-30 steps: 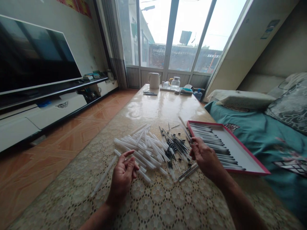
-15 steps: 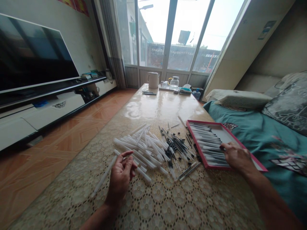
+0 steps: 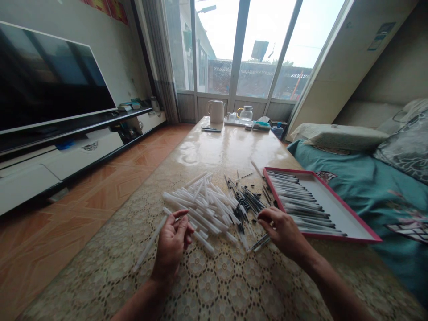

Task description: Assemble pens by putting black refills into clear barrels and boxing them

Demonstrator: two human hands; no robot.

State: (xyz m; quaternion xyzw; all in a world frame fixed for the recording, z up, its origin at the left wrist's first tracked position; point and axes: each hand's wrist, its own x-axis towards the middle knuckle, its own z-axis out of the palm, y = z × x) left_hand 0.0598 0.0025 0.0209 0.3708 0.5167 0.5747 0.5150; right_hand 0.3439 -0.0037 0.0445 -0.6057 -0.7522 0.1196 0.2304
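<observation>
My left hand [image 3: 174,236] is closed loosely at the near left of a pile of white pen tubes [image 3: 205,200], thumb against bent fingers; what lies in its grasp, if anything, is hidden. My right hand [image 3: 279,229] hovers with bent fingers slightly apart and nothing visible in them. It is over two assembled pens [image 3: 261,243], beside a heap of black-tipped refills [image 3: 250,200] and small black caps. To its right, a red-rimmed box [image 3: 354,214] holds a row of finished-looking pens [image 3: 301,198]. One long tube [image 3: 147,249] lies left of my left hand.
Toward the table's far end stand a beige kettle [image 3: 216,111], a glass jug [image 3: 246,115] and a tissue pack [image 3: 261,125], with some pens [image 3: 210,129] lying nearer. A sofa with teal cover [image 3: 347,178] borders the right side. A television [image 3: 53,80] is at left.
My right hand has moved left from the pens in the box to above the two pens and refills on the table. My left hand has kept its pose; the view shifted slightly.
</observation>
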